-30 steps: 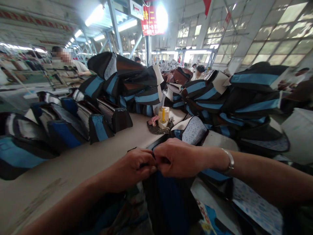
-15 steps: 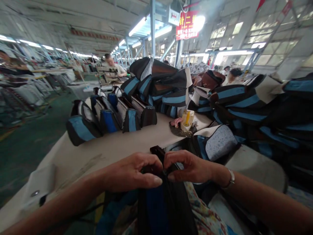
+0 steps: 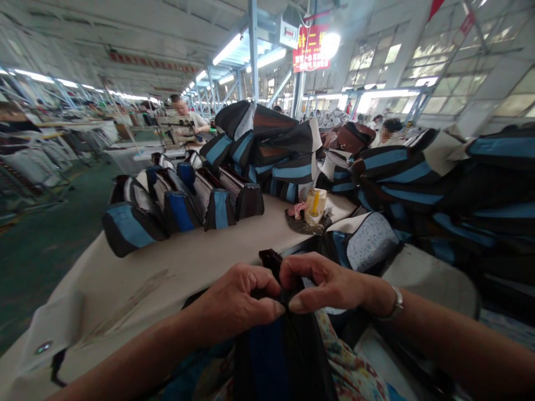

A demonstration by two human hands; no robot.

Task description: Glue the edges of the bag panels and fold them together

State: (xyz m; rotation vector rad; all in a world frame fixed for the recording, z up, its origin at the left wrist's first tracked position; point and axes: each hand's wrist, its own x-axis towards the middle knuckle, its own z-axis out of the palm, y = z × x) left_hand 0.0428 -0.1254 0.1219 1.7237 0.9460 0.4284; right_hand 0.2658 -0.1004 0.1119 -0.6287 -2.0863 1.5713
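My left hand [image 3: 238,298] and my right hand [image 3: 324,281] meet at the top edge of a black and blue bag [image 3: 278,356] that hangs over the near edge of the table [image 3: 150,273]. Both hands are closed in a pinch on the bag's dark upper rim, thumbs and fingertips almost touching each other. A silver bracelet [image 3: 396,303] sits on my right wrist. What lies under the fingers is hidden.
A row of finished black and blue bags [image 3: 179,203] lies on the table's left. Tall heaps of the same bags [image 3: 271,150] rise at the back and right [image 3: 451,184]. A small yellow-topped container [image 3: 314,205] stands mid-table. Other people work at the back.
The view swung left, showing the green floor beside the table. My hands stayed together on the bag's top edge, and their pinch shifted slightly.
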